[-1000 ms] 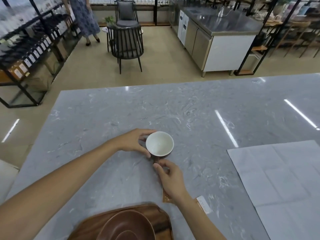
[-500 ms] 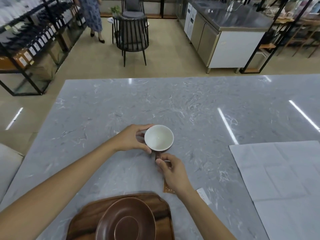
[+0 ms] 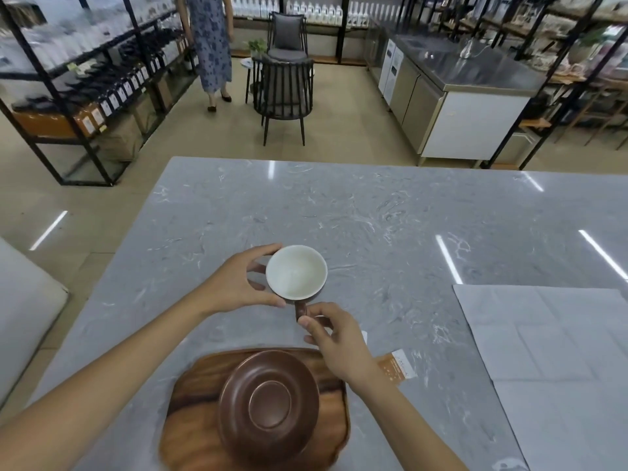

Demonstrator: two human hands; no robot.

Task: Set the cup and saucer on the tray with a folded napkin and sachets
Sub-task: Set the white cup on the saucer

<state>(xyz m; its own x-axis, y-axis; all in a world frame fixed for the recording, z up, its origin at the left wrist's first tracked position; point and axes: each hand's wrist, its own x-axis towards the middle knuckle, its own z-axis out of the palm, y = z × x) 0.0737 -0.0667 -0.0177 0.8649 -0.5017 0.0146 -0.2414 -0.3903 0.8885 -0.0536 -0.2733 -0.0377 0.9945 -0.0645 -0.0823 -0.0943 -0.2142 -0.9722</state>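
Observation:
A cup (image 3: 296, 271), white inside and brown outside, is held over the grey marble table (image 3: 373, 215). My left hand (image 3: 238, 283) grips its rim from the left with thumb and fingers. My right hand (image 3: 334, 338) pinches its brown handle from below. Nearer to me lies a wooden tray (image 3: 190, 413) with a brown saucer (image 3: 268, 406) on it. A brown and white sachet (image 3: 396, 365) lies on the table just right of my right wrist. A large unfolded pale napkin (image 3: 557, 362) is spread at the right.
Beyond the table's far edge is open floor with a dark chair (image 3: 285, 93), black shelving (image 3: 85, 79) at the left and a steel counter (image 3: 465, 93) at the right. A person in a patterned dress (image 3: 210, 42) stands by the shelves. A pale cushion (image 3: 23, 307) sits left of the table.
The view has tilted down, so the tray and saucer show fully. Both hands keep hold of the cup, which has shifted slightly toward the tray.

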